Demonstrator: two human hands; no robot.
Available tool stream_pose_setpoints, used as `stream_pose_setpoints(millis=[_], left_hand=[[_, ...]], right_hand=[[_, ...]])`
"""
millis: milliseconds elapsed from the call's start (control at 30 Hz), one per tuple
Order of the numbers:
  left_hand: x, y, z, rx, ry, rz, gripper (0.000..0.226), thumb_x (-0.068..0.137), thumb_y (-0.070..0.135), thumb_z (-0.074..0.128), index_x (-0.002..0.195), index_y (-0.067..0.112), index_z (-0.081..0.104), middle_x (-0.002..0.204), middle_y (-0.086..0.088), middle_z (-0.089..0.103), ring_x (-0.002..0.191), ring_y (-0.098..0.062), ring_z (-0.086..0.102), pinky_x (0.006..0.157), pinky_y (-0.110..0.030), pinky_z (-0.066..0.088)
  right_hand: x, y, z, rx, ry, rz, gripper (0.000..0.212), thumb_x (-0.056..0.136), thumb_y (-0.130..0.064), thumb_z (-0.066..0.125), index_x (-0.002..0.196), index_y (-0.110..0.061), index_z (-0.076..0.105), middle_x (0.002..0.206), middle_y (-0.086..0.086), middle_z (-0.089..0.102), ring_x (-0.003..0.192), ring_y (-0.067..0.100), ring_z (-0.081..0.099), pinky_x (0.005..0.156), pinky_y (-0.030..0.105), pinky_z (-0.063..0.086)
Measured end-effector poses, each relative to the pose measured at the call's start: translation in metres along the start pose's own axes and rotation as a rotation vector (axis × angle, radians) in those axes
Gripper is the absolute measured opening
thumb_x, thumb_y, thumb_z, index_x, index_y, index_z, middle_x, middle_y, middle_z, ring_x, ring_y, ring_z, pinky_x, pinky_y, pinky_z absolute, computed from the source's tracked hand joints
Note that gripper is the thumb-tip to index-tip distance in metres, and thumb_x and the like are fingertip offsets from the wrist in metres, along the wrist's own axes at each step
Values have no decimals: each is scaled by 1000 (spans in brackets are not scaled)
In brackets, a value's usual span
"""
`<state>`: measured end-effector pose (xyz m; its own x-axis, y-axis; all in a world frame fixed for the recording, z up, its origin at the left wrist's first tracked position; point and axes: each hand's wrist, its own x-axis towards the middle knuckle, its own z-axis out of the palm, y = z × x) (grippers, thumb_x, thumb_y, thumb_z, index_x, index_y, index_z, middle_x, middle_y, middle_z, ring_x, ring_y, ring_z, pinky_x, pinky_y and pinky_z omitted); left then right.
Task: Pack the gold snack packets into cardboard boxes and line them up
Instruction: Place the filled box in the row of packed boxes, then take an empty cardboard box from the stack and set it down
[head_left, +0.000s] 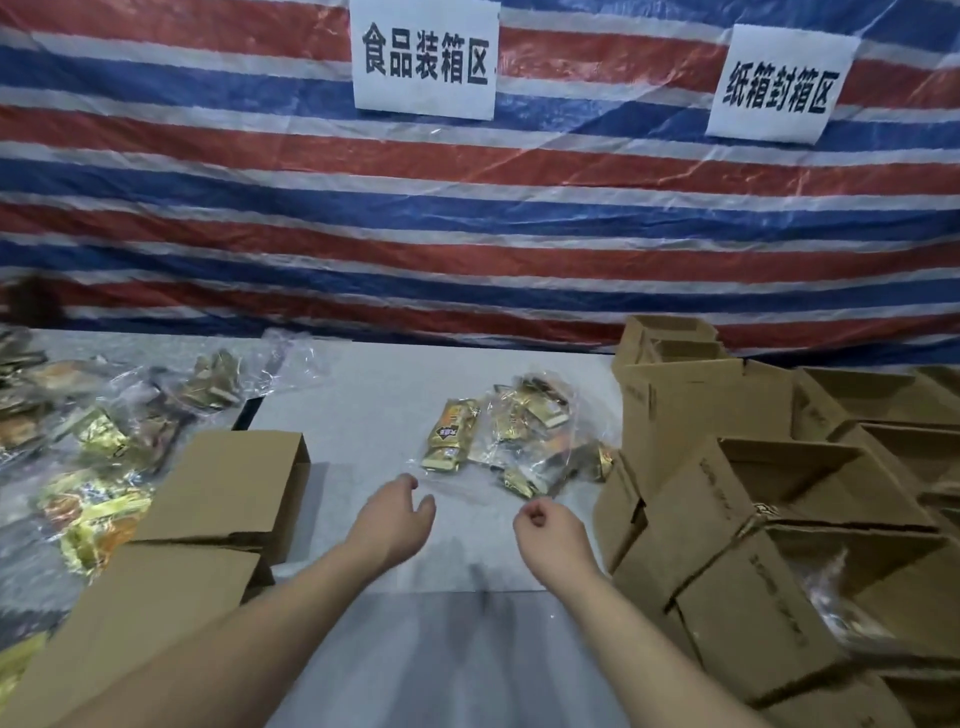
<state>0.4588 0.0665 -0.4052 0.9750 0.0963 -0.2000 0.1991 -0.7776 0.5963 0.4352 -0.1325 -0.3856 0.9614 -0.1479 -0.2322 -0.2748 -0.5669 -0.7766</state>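
Two hands over the table (395, 395), both short of the packets (511, 441). Left hand (397, 514) has fingers loosely curled and spread, holding nothing. Right hand (548, 525) has fingers curled in toward the palm; it may be pinching the clear film edge, but I can't tell.

Packets sit mid-table in loose clear bags, one gold packet (451, 434) lying flat at the left of the clump. More bagged packets piled far left (98, 467). Open boxes (779, 509) crowd the right side, tilted and jammed together; one near the bottom right seems to have bagged stock inside. Two closed boxes (228, 493) at left, one partly under the other.

Step in hand looks like the reach for the next bag. To do it well:
- Grab the bag body, not the film edge, since slack film will likely slip and spill packets.
- Use both hands, one per side, and lift clear before swinging right.
- Pick an upright open box; the tilted ones could tip when loaded.
- Drop flat so the flaps can close.
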Motion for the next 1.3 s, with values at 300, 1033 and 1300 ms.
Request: stream_pose_setpoints(millis=[300, 1033, 1300], left_hand=[[160, 9, 71, 233, 88, 87, 69, 90, 42, 54, 150, 24, 26, 129, -19, 48, 114, -40, 52, 97, -44, 46], [60, -27, 83, -98, 16, -148, 39, 99, 27, 41, 135, 14, 35, 124, -15, 36, 107, -37, 56, 96, -38, 44], [-95, 31, 12, -324, 244, 100, 64, 90, 24, 52, 148, 29, 24, 123, 11, 24, 92, 10, 47, 74, -2, 33]], right_hand=[[80, 61, 25, 17, 5, -64, 12, 93, -19, 51, 94, -18, 63, 87, -2, 63, 78, 15, 57, 66, 24, 42], [35, 48, 44, 123, -153, 68, 10, 93, -22, 61, 89, -14, 65, 83, -2, 63, 79, 14, 59, 72, 23, 45], [-51, -43, 24, 666, -409, 256, 104, 78, -50, 69, 158, -26, 7, 146, 4, 49, 134, 27, 47, 106, 44, 41]])
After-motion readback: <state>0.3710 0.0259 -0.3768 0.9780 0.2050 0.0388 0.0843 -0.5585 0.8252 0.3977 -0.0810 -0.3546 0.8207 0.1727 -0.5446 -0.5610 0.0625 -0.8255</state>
